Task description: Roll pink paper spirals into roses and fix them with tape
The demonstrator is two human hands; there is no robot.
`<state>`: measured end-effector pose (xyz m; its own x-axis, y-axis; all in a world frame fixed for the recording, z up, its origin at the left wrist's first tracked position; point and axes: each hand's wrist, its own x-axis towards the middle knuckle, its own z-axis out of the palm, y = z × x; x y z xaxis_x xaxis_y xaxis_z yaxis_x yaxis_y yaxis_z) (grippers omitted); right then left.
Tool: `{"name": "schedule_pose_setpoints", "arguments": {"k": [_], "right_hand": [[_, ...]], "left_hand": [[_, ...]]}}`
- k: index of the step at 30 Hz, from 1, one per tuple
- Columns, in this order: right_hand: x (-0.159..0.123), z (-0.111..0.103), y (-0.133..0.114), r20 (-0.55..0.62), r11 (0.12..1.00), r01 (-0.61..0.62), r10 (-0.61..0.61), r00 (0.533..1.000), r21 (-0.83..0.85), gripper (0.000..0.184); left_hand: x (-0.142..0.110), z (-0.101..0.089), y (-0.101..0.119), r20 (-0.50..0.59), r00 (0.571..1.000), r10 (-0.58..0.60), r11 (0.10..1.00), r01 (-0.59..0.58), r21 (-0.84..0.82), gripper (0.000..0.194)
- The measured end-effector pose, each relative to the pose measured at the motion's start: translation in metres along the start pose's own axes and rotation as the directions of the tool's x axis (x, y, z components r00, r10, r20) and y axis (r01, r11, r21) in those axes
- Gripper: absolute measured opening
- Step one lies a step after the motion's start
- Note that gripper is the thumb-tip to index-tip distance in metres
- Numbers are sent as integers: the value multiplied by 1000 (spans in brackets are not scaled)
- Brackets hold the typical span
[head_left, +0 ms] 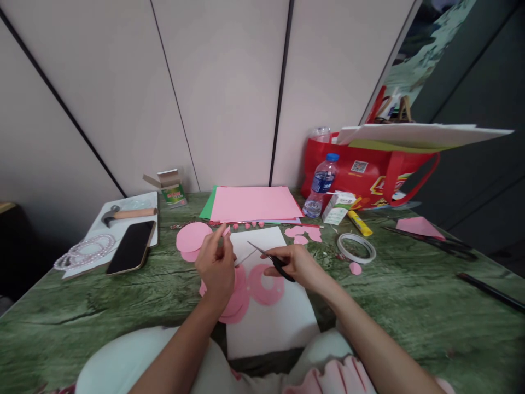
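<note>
My left hand (216, 262) is closed, with a small pink paper piece (226, 232) pinched at its raised fingertips. In my right hand (301, 265) is a pair of black-handled scissors (279, 265), blades spread and pointing left towards my left hand. Below both hands lies a white sheet (266, 336). On it rests a pink paper ring (266, 298), and larger pink paper rounds (235, 309) lie partly hidden under my left forearm. Pink paper circles (192, 238) are stacked just beyond my left hand. Several tiny rolled pink pieces (248, 225) line the sheet's far edge.
Left: phone (131, 247), hammer (133, 213), bead strands (88, 251), small open box (173, 191). Back: pink paper stack (256, 202). Right: water bottle (322, 186), white carton (338, 208), glue stick (360, 223), tape roll (356, 248), pink scraps (303, 233), red bag (353, 180), larger scissors (447, 244).
</note>
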<state>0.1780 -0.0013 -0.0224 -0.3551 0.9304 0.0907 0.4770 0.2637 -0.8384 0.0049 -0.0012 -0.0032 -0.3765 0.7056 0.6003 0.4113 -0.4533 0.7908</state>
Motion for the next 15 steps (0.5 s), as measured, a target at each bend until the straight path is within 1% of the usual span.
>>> {"name": "schedule_pose_setpoints", "arguments": {"k": [2, 6, 11, 15], "right_hand": [[-2, -2, -6, 6, 998, 41, -40, 999, -48, 42], [-4, -1, -17, 21, 987, 118, -117, 993, -107, 47], [-2, 3, -20, 38, 992, 97, -94, 995, -81, 38], [-1, 5, -18, 64, 998, 53, -52, 997, -17, 37]], "left_hand": [[0, 0, 0, 4, 1000, 15, 1000, -15, 0, 24], [-1, 0, -4, 7, 998, 69, 997, -69, 36, 23], [-1, 1, -8, 16, 991, 134, 988, -135, 81, 23], [-2, 1, -8, 33, 978, 206, 972, -208, 107, 22]]}}
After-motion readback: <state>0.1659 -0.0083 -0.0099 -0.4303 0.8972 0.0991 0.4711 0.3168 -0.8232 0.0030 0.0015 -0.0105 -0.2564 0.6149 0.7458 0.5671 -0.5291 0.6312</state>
